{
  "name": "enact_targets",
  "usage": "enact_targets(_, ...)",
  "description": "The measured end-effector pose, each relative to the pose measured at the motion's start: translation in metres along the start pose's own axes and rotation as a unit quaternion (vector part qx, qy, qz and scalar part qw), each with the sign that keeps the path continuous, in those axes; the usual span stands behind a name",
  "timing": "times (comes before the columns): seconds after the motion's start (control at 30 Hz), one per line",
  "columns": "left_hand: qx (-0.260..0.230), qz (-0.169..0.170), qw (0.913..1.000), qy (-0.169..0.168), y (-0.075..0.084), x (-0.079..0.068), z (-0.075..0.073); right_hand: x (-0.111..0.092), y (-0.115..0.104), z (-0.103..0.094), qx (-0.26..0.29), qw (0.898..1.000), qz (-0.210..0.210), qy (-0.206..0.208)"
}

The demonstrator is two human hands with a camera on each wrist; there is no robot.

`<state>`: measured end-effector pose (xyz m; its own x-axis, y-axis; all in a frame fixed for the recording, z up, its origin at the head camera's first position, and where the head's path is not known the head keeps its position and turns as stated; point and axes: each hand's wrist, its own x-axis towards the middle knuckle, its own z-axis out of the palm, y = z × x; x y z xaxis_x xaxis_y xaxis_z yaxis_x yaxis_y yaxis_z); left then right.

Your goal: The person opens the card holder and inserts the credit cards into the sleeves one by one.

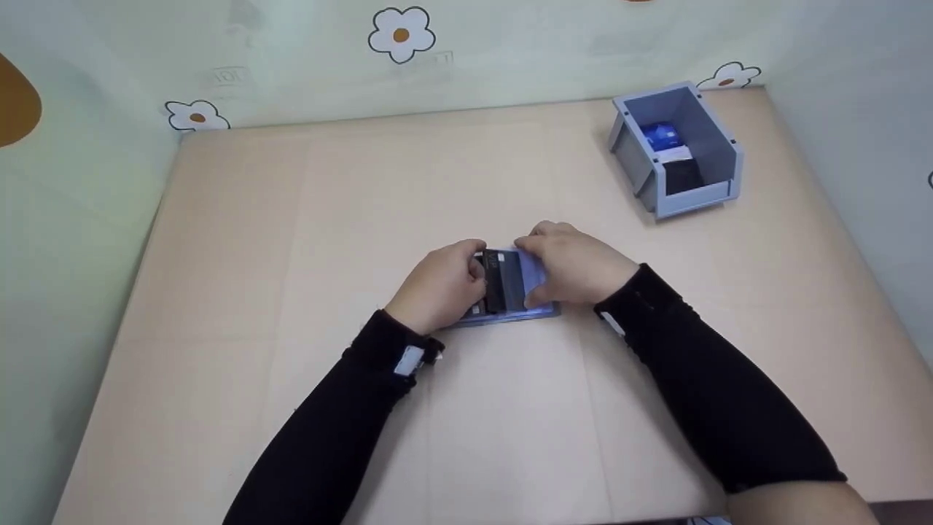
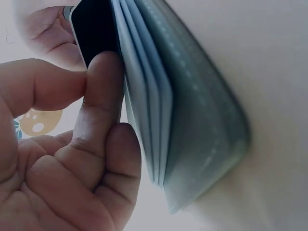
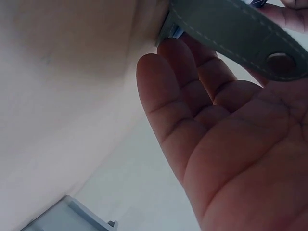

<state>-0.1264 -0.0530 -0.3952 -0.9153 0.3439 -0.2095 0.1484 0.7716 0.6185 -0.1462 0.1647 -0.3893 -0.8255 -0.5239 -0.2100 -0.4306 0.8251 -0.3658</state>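
Note:
A card wallet (image 1: 534,271) lies opened on the table between both hands. My left hand (image 1: 439,286) is at its left side, pinching a black card (image 1: 495,283) marked "VIP" between curled fingers and thumb. The left wrist view shows the black card (image 2: 97,31) beside the wallet's thin sleeves and its stitched grey-green cover (image 2: 202,130). With thumb and fingers on opposite edges, my right hand (image 1: 579,262) grips the wallet's right side. A stitched strap with a metal snap (image 3: 280,63) sticks out over that palm in the right wrist view.
A grey-blue open-front bin (image 1: 696,200) stands at the back right of the table (image 1: 291,219). It holds a blue packet (image 1: 662,136), a white piece (image 1: 673,154) and a dark item (image 1: 683,176). Flower-patterned walls (image 1: 306,65) border the table's back and sides.

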Motion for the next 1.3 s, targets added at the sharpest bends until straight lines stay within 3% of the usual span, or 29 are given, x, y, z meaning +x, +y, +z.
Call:
enact_targets(0.57, 0.011, -0.01, 0.9998, -0.011, 0.003, 0.004, 0.003, 0.0, 0.0, 0.001, -0.003, 1.0, -0.007, -0.023)
enact_targets(0.97, 0.025, 0.029, 0.9985, -0.038, 0.005, -0.001, -0.001, 0.001, 0.001, 0.002, 0.002, 0.999, 0.001, -0.033)
enact_targets(1.3, 0.019, 0.054, 0.9979, -0.029, 0.007, -0.007, 0.0, 0.001, 0.001, 0.004, -0.001, 1.0, -0.009, -0.025)
